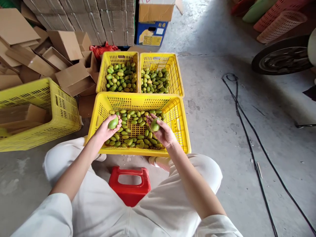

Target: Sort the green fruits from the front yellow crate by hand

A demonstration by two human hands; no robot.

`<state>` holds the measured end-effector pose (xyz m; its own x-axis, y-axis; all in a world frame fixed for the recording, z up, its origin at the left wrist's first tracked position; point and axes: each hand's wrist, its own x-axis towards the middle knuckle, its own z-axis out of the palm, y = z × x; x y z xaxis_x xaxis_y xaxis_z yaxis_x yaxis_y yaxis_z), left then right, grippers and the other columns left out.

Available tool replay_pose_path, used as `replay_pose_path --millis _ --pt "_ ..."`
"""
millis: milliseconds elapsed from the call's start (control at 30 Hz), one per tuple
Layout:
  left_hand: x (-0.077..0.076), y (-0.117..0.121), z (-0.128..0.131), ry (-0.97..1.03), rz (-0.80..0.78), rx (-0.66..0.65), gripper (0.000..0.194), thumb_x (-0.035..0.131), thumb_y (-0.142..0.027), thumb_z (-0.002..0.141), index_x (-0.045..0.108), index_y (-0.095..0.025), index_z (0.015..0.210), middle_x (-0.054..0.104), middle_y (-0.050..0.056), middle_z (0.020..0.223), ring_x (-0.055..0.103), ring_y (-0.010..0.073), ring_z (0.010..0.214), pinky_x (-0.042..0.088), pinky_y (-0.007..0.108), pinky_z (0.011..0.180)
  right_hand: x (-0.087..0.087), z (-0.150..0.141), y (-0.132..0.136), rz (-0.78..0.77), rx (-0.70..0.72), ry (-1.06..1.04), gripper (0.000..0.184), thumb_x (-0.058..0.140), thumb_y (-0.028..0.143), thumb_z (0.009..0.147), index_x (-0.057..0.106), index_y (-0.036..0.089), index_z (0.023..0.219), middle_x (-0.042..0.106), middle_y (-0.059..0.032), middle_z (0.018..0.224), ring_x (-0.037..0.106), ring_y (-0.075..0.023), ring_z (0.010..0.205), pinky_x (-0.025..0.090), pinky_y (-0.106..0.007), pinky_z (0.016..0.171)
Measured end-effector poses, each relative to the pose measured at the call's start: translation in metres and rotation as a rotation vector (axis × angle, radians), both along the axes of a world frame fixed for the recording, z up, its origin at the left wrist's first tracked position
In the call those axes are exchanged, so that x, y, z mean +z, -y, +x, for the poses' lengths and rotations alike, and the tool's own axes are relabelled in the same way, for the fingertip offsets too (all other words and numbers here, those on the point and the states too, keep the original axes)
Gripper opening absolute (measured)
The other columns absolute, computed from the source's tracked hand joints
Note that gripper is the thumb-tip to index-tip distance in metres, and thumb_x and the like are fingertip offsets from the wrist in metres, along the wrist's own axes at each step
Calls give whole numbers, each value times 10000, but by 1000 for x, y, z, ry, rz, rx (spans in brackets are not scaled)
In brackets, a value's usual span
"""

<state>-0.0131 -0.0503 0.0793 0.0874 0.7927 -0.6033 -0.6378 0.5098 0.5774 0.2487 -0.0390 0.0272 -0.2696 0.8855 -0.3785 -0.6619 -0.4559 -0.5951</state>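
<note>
My left hand (106, 129) is closed around a green fruit (113, 123) over the left side of the near yellow crate (138, 100). My right hand (163, 131) grips a second green fruit (154, 125) over the crate's right half. The crate's floor is partly covered with several small green fruits (134, 131). Behind it stand two more yellow crates, the left one (116, 59) and the right one (160, 59), both holding green fruits. I sit on a red stool (129, 184) with my knees on either side of the near crate.
A yellow crate (37, 108) with cardboard pieces stands at the left. Flat and folded cardboard boxes (49, 49) pile up behind it. Black cables (247, 131) run across the concrete floor on the right. A wheel (281, 59) and pink baskets (278, 23) are at the far right.
</note>
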Motion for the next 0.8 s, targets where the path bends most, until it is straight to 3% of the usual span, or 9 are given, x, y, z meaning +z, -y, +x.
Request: replay_pose_path --millis 100,200,300,400,500,633,700,800 --pt "1 2 -3 6 22 -72 133 733 -150 751 604 -148 780 570 -6 661 461 42 444 302 128 357 0 0 2 -80 16 -28 399 932 266 694 681 269 1004 742 16 898 717 -157 794 660 -263 648" --pt "-2 4 -4 -77 70 -96 191 771 -129 681 626 -145 805 581 -13 677 500 46 470 317 123 377 0 -1 4 -120 63 -44 420 971 254 660 618 234 888 659 52 794 589 -73 599 453 -128 397" --pt "-7 4 -4 -188 120 -167 217 816 -137 662 641 -144 790 594 -12 665 515 62 462 308 145 376 -2 -2 3 -124 16 -9 477 995 252 632 558 227 825 627 68 760 519 -47 551 333 -101 354" --pt "-11 3 -2 -234 141 -180 208 840 -174 699 652 -149 784 629 3 693 572 96 500 369 175 399 -6 -1 1 -146 -20 42 416 953 377 724 579 237 838 631 51 740 553 -71 572 379 -125 382" --pt "-10 2 0 -146 80 -94 97 747 -206 812 684 -142 849 692 55 792 685 161 650 546 250 548 -8 0 -2 -147 1 -5 333 849 483 811 629 250 903 707 -5 826 678 -159 714 566 -237 503" --pt "-10 2 2 -44 13 -22 97 676 -122 848 705 -133 939 748 113 908 752 217 845 621 325 751 -8 -2 0 -77 71 -42 290 841 318 776 637 264 974 764 -33 957 747 -239 922 676 -391 743" --pt "-11 3 4 -50 26 -35 123 713 -103 832 710 -131 951 745 104 885 745 204 827 617 308 746 -7 -4 2 -62 63 -22 324 870 262 751 632 265 971 763 -17 955 743 -212 904 670 -362 766" --pt "-12 5 6 -66 -3 -52 87 741 -108 791 684 -126 854 685 52 753 675 143 662 571 231 608 -4 -7 5 -88 33 -17 395 932 258 695 632 258 951 719 27 844 670 -129 721 605 -235 624"
